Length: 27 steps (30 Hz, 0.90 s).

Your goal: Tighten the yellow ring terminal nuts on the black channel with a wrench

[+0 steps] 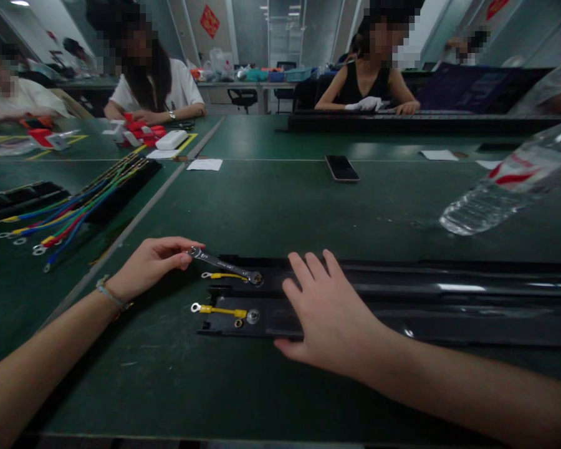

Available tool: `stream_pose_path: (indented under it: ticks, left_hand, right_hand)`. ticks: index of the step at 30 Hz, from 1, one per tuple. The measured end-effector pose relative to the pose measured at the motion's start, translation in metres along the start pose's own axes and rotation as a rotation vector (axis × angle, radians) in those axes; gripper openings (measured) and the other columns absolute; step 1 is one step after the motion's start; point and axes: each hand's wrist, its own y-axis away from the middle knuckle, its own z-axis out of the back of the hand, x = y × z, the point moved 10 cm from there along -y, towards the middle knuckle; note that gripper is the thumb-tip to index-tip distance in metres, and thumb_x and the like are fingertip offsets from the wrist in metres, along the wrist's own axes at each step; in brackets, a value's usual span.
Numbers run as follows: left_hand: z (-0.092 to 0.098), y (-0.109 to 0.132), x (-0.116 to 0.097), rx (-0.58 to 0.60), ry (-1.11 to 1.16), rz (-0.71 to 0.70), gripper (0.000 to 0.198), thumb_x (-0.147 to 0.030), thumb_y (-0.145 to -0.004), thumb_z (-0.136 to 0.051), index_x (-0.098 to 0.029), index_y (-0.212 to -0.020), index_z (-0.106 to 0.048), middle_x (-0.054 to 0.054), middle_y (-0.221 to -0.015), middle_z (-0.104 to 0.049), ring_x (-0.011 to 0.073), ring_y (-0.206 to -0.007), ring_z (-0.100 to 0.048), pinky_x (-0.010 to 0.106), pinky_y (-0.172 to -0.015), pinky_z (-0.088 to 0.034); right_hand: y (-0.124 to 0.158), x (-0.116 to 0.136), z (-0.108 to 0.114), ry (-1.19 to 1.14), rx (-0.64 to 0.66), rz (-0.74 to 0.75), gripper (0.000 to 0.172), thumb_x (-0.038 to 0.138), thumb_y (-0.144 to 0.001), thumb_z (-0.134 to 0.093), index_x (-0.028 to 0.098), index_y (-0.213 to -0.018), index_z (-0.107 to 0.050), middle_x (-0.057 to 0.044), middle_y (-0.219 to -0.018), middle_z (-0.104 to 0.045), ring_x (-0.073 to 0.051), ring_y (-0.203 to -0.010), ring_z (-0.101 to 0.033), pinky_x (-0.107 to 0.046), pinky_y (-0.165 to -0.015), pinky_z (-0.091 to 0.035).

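My left hand [166, 259] pinches the near end of a metal ring wrench [224, 264]. The wrench's other ring sits around a nut [257, 278] on the farther of two long black channels [383, 284]. Across the nearer channel [430, 321] lies my right hand [325, 305], fingers spread and palm down, with nothing gripped. A short yellow wire [227, 311] with ring terminals is fixed at a bolt [253, 317] on the nearer channel. Another yellow wire [224, 275] runs under the wrench to the nut.
Coloured cables [84, 206] with ring terminals lie at left. A phone [341, 168] and paper slips [204, 164] rest farther back on the green table [252, 206]. A water bottle [495, 187] is at right. Co-workers [154, 93] sit across the table.
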Motion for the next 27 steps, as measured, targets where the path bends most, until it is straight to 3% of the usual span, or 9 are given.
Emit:
stream_pose_path:
  ticks: [7,11,18,27]
  left_hand:
    - [-0.001,-0.001,0.003,-0.004,0.031,0.022,0.022,-0.023,-0.066,-0.06,-0.016,-0.087,-0.065,0.001,-0.066,-0.059,0.0096,-0.052,-0.046,0.02,-0.05,-0.038]
    - [0.0,0.0,0.005,0.009,0.124,0.014,0.015,-0.019,-0.061,-0.064,-0.016,-0.076,-0.065,0.004,-0.077,-0.061,0.0122,-0.062,-0.051,0.023,-0.056,-0.042]
    - [-0.021,0.007,-0.014,0.253,0.302,-0.149,0.021,-0.03,-0.061,-0.071,-0.016,-0.073,-0.062,0.001,-0.065,-0.054,0.0136,-0.061,-0.048,0.023,-0.054,-0.037]
    - [-0.037,0.015,-0.022,0.415,0.381,-0.162,0.024,-0.032,-0.058,-0.074,-0.017,-0.071,-0.06,0.0,-0.064,-0.052,0.0141,-0.06,-0.046,0.024,-0.054,-0.037]
  right_hand:
    - [0.001,0.0,0.0,-0.004,0.014,0.003,0.066,0.063,-0.066,-0.041,0.01,-0.103,-0.056,-0.025,-0.128,-0.037,-0.04,-0.116,-0.032,-0.057,-0.094,-0.017]
    - [0.001,0.0,0.0,-0.007,0.005,0.006,0.065,0.063,-0.067,-0.041,0.01,-0.102,-0.057,-0.024,-0.128,-0.038,-0.04,-0.115,-0.032,-0.057,-0.094,-0.017]
    - [0.001,0.0,0.0,-0.004,0.026,-0.004,0.064,0.062,-0.067,-0.042,0.011,-0.103,-0.056,-0.023,-0.129,-0.037,-0.039,-0.117,-0.031,-0.056,-0.094,-0.017]
    - [0.001,0.0,0.0,-0.004,0.01,0.005,0.065,0.062,-0.066,-0.043,0.01,-0.102,-0.056,-0.024,-0.128,-0.037,-0.04,-0.116,-0.032,-0.057,-0.094,-0.018]
